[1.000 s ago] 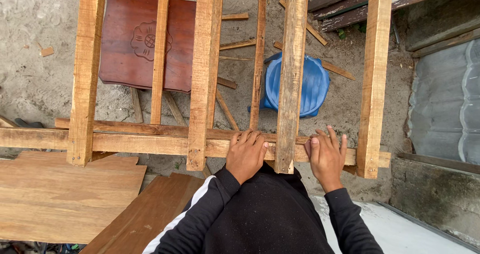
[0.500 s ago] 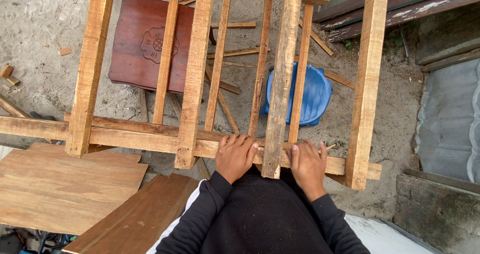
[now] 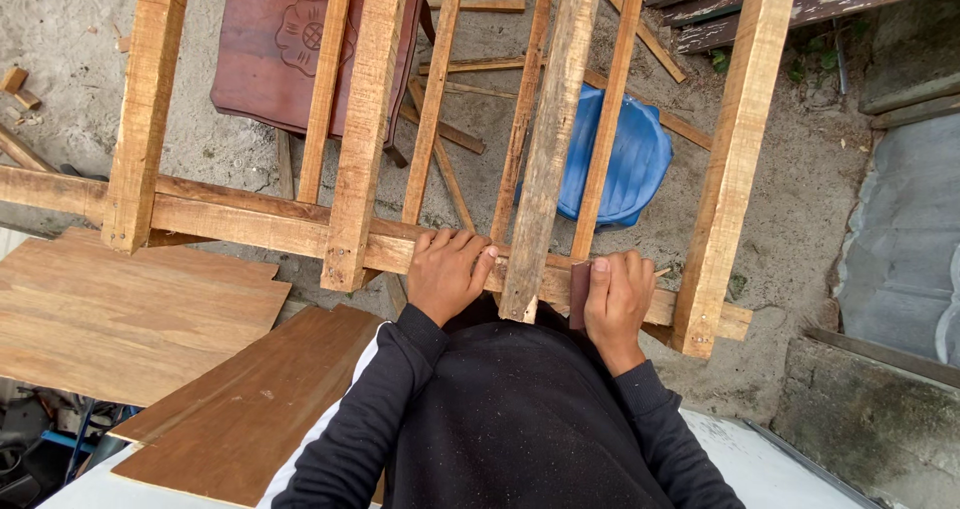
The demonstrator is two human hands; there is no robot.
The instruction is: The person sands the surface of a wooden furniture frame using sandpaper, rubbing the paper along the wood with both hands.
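Both hands grip the pale wooden slatted frame [image 3: 300, 231]: left hand [image 3: 447, 274] curled over its crossbar, right hand [image 3: 617, 299] likewise.

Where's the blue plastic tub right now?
The blue tub lies on the sandy ground beyond the wooden frame, up and right of centre, above the right hand.

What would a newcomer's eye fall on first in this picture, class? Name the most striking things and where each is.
The pale wooden frame of upright slats spans the whole view, with the left hand and right hand resting on its horizontal rail at lower centre. Behind the slats, a bright blue plastic object lies on the sandy ground right of centre, and a dark red carved panel lies at upper left.
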